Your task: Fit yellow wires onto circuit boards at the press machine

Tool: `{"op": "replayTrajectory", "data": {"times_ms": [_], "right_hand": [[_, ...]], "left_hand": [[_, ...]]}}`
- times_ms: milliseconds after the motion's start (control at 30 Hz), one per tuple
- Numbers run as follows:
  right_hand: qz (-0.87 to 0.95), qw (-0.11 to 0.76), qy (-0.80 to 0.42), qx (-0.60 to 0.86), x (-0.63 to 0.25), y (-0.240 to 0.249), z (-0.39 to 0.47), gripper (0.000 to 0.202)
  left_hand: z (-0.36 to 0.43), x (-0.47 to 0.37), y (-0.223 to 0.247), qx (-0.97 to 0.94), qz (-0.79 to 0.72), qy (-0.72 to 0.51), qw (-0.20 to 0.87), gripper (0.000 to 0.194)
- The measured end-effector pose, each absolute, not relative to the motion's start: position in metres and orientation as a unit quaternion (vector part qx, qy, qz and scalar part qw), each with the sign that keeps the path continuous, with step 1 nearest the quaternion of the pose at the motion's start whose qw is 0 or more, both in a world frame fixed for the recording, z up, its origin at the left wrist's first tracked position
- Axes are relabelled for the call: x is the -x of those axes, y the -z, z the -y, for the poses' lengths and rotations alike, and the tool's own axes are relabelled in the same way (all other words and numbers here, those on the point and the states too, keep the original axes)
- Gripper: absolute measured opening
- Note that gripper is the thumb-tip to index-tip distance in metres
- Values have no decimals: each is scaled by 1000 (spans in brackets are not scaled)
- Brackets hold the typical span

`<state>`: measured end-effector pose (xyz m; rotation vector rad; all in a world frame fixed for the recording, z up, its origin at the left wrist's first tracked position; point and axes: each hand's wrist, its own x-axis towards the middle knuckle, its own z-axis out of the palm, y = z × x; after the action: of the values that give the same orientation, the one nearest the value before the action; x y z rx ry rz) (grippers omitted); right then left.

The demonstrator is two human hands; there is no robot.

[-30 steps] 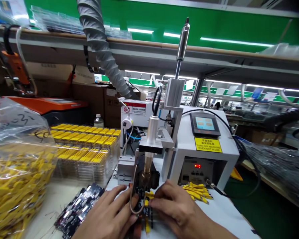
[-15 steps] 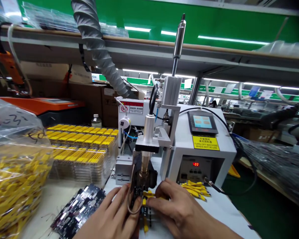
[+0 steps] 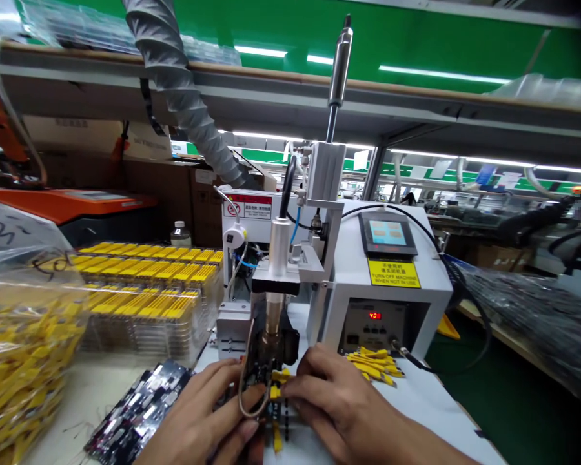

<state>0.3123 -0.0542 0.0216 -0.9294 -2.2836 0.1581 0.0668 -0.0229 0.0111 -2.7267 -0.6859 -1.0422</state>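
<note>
Under the silver head of the bench machine [image 3: 277, 252], small dark parts and short yellow strips [image 3: 277, 392] sit in a fixture. My right hand [image 3: 336, 400] is at the fixture's right side, thumb and forefinger pinched on a yellow strip. My left hand [image 3: 217, 407] rests at the left side, its fingers reaching to the dark parts behind a looped tube [image 3: 244, 394]; whether they hold anything is hidden. A pile of dark circuit boards [image 3: 140, 403] lies left of my left hand. Loose yellow strips [image 3: 375, 365] lie beyond my right hand.
Stacked clear trays of yellow strips [image 3: 140, 316] stand at the left, behind a plastic bag of yellow strips [image 3: 24, 361]. A control box with a screen [image 3: 387, 234] stands right of the machine. A grey hose [image 3: 179, 97] hangs above, and a cable [image 3: 484, 323] loops at the right.
The view has shifted slightly, so the scene sits a little further left. My left thumb now shows lower beside the fixture. The red display reading has changed.
</note>
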Motion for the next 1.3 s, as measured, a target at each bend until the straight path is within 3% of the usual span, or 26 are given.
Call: {"op": "replayTrajectory", "data": {"times_ms": [667, 967, 1300], "right_hand": [[873, 331, -49, 355, -312, -21, 54, 26], [886, 298, 13, 354, -313, -19, 53, 29], [897, 252, 41, 361, -314, -21, 55, 33]], "left_hand": [[21, -67, -18, 916, 228, 328, 29, 36], [16, -62, -10, 902, 187, 354, 160, 23], [16, -66, -12, 898, 197, 367, 145, 27]]}}
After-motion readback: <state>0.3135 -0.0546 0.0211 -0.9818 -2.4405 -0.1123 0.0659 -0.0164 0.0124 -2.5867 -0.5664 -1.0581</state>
